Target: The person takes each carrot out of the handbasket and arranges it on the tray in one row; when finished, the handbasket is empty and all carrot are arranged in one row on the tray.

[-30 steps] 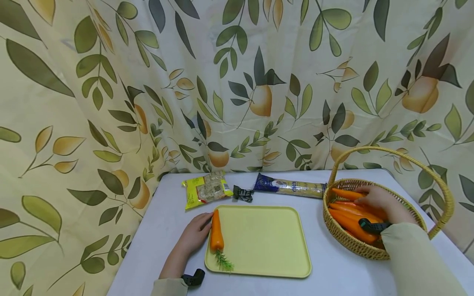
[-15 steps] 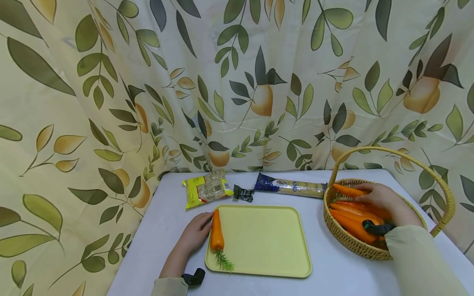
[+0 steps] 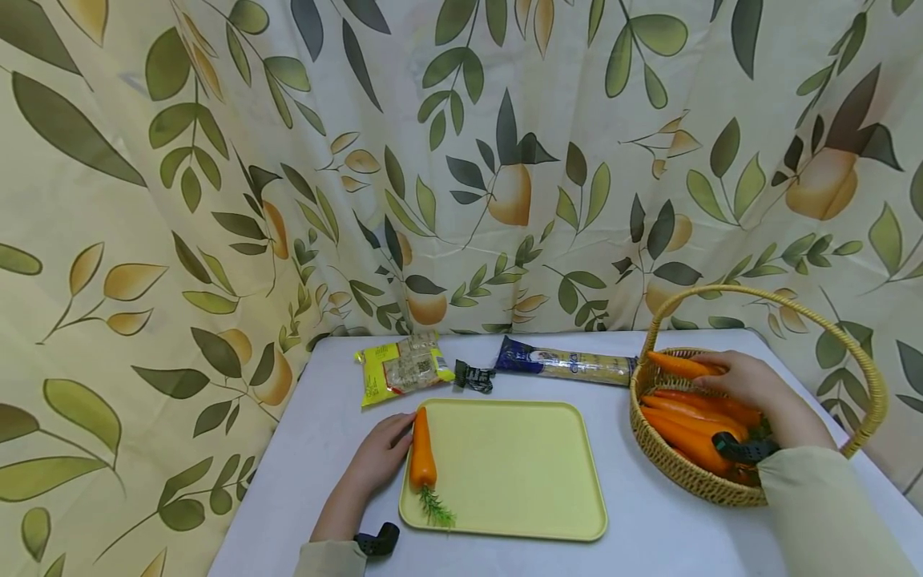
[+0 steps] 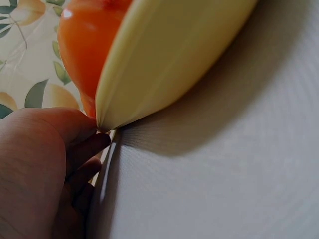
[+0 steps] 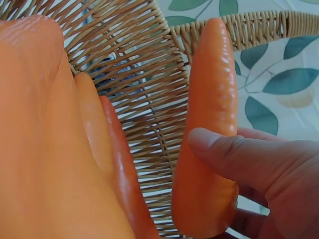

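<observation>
My right hand (image 3: 743,386) pinches an orange carrot (image 5: 209,134) between thumb and fingers, as the right wrist view shows closely. It holds this carrot above several others (image 3: 685,433) lying in a wicker basket (image 3: 692,482). At the left, my left hand (image 3: 382,453) grips the side rim of a pale yellow tray (image 3: 512,473). From the left wrist view, the thumb is at the rim and the fingers (image 4: 89,149) curl beside and below it. One carrot (image 3: 422,453) with green fronds lies along the tray's left side, close to the left fingertips.
Behind the tray lie a yellow packet (image 3: 400,373), a small black wrapped item (image 3: 473,377) and a long blue-and-clear packet (image 3: 566,363). The basket's tall arched handle (image 3: 815,316) rises over the right arm. A leaf-patterned curtain (image 3: 461,200) hangs behind the white table (image 3: 288,513).
The right hand has shifted slightly up and to the right, lifting a carrot away from the others in the basket. The left hand has stayed at the tray's rim.
</observation>
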A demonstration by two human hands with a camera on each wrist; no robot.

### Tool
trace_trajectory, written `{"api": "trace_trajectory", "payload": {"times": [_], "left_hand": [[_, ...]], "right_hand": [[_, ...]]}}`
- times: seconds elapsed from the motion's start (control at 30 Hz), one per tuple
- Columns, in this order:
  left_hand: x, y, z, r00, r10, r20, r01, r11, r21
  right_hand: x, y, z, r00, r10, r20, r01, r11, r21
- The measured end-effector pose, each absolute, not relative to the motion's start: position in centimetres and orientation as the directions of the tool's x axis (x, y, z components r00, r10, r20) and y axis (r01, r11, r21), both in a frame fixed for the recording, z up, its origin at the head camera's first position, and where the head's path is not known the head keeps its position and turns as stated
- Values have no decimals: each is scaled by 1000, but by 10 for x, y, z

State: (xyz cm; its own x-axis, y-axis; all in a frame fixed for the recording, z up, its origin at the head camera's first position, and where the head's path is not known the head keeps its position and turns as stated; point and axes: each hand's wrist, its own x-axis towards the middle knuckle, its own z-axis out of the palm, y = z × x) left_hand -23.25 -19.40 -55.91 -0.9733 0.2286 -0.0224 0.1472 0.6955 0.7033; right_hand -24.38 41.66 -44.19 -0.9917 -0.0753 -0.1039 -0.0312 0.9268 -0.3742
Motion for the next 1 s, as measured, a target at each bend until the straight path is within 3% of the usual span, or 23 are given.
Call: {"api": "trace_trajectory", "payload": {"times": [0.47,1.0], "left_hand": [[-232,-194,-558,-972,233,-19,152,691,706],[-232,-195,-559,-972,236,-15,157,692,705]], "right_hand": [[-239,411,-439,-992,-118,-51,-92,926,-365],[-225,395,-428,-981,-151,-118,-81,886,-456]]}}
